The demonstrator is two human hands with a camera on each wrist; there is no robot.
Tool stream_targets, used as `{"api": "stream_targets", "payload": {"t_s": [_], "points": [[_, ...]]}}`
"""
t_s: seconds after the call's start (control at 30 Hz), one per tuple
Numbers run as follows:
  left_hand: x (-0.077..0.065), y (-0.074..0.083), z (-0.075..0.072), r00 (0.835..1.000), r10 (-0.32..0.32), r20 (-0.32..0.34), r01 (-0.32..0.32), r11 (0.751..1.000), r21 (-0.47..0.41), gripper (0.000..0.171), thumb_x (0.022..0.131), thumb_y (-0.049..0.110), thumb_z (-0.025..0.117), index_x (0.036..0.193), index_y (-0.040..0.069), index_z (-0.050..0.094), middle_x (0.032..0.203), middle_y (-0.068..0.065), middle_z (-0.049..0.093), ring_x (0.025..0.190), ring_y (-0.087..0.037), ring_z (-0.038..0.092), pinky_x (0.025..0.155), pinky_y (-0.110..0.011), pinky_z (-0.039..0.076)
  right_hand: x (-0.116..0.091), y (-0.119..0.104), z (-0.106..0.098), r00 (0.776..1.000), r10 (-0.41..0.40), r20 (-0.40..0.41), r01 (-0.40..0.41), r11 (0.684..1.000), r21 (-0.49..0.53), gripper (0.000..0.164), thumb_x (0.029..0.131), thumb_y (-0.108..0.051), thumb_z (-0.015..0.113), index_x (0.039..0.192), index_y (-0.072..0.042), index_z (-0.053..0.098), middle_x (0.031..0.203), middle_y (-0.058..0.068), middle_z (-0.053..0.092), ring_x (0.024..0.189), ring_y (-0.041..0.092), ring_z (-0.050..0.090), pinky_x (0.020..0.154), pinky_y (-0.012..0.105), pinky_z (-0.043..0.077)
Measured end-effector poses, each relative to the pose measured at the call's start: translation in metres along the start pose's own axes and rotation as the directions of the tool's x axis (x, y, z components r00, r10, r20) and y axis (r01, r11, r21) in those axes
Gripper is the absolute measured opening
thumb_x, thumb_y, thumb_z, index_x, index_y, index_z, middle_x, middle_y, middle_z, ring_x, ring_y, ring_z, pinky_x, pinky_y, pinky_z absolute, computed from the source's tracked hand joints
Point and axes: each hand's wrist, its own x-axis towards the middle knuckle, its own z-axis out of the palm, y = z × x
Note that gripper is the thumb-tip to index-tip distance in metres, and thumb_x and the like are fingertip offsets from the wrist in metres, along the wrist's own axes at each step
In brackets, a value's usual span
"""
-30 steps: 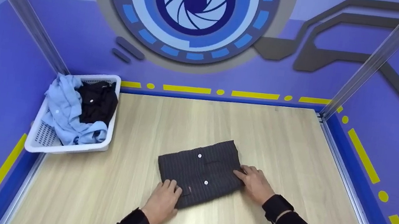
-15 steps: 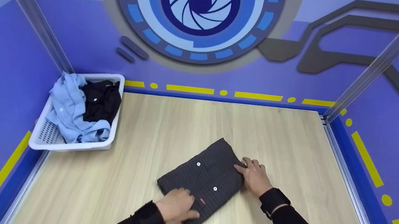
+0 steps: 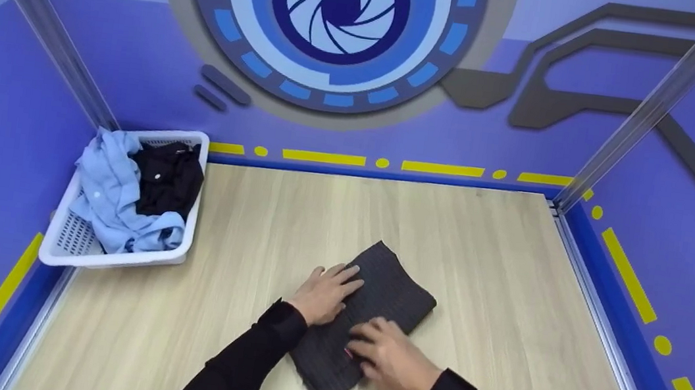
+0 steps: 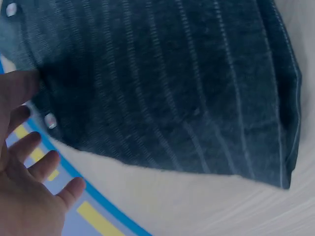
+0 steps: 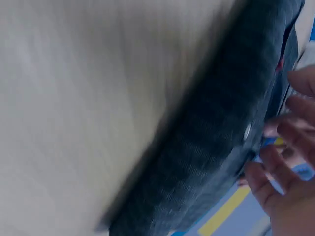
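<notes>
A dark pinstriped shirt (image 3: 399, 291) lies on the wooden table as a narrow folded bundle, slanted from far to near. My left hand (image 3: 325, 295) rests on its left long edge with the fingers extended over the cloth. In the left wrist view the thumb (image 4: 19, 88) touches the shirt near two white buttons, and the other fingers are spread apart. Over the shirt's near right side is my right hand (image 3: 390, 356), blurred, with loosely bent fingers. A small red mark shows by its fingertips. The right wrist view shows these fingers (image 5: 280, 169) spread beside the folded edge (image 5: 197, 147).
At the back left stands a white plastic basket (image 3: 114, 257) holding a light blue garment (image 3: 113, 186) and a black garment (image 3: 167, 179). Purple-blue panels (image 3: 361, 137) wall the table at the back and sides. Metal rails (image 3: 601, 345) run along the side edges.
The shirt has been turned to a steeper slant and folded narrower, hiding its buttons from the head view. My left hand has moved up along its left edge; my right hand has come left over it.
</notes>
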Motion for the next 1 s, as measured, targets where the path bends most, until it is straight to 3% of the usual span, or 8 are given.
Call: {"api": "stream_targets", "payload": {"t_s": [0.13,0.23,0.47,0.7,0.87,1.0], "points": [[0.002,0.0,0.01,0.999,-0.018,0.044,0.017,0.999,0.028,0.054,0.095,0.03,0.06,0.146,0.023,0.045,0.156,-0.002,0.033,0.141,-0.027,0.033,0.104,-0.054,0.038,-0.006,-0.009,0.008,0.99,-0.049,0.13,0.045,0.998,0.038,0.047,0.086,-0.033,0.071,0.13,-0.022,0.063,0.138,0.002,0.055,0.116,0.025,0.053,0.084,0.041,0.046],[0.002,-0.001,0.016,0.997,-0.046,0.062,0.043,0.998,0.04,0.053,0.096,0.033,0.058,0.146,0.025,0.045,0.156,-0.001,0.033,0.141,-0.026,0.033,0.106,-0.054,0.036,-0.011,-0.008,0.012,0.987,-0.031,0.161,0.023,0.998,0.052,0.045,0.088,-0.032,0.068,0.132,-0.023,0.062,0.138,0.002,0.055,0.12,0.028,0.053,0.086,0.044,0.045],[-0.005,-0.005,0.019,0.99,-0.124,0.064,0.119,0.99,0.078,0.054,0.095,0.042,0.057,0.145,0.025,0.046,0.151,-0.003,0.041,0.135,-0.027,0.04,0.105,-0.052,0.035,-0.014,0.004,0.01,0.99,0.039,0.134,-0.05,0.995,0.081,0.027,0.091,-0.028,0.063,0.115,-0.021,0.073,0.129,0.002,0.063,0.12,0.029,0.055,0.087,0.051,0.043],[-0.012,-0.002,0.014,0.967,-0.235,0.094,0.22,0.965,0.145,0.054,0.095,0.048,0.053,0.141,0.02,0.052,0.139,-0.009,0.052,0.128,-0.03,0.044,0.103,-0.054,0.033,-0.014,0.016,0.003,0.99,0.13,0.056,-0.126,0.99,-0.068,0.018,0.086,-0.028,0.066,0.095,-0.019,0.079,0.119,0.003,0.068,0.107,0.029,0.057,0.074,0.045,0.042],[-0.013,0.006,0.01,0.964,-0.258,0.059,0.238,0.943,0.234,0.048,0.092,0.048,0.056,0.117,0.01,0.069,0.11,-0.012,0.063,0.106,-0.028,0.055,0.093,-0.048,0.039,-0.017,0.026,0.004,0.982,0.188,-0.009,-0.186,0.96,-0.211,0.02,0.079,-0.027,0.07,0.089,-0.012,0.078,0.118,0.008,0.065,0.099,0.032,0.056,0.069,0.045,0.041],[-0.014,0.014,0.007,0.967,-0.253,0.038,0.238,0.943,0.234,0.039,0.089,0.046,0.062,0.092,0.009,0.075,0.09,-0.01,0.069,0.088,-0.027,0.063,0.087,-0.045,0.043,-0.021,0.033,0.007,0.966,0.257,-0.005,-0.25,0.934,-0.257,0.028,0.079,-0.031,0.072,0.093,-0.007,0.075,0.119,0.011,0.06,0.098,0.033,0.055,0.07,0.046,0.042]]}}
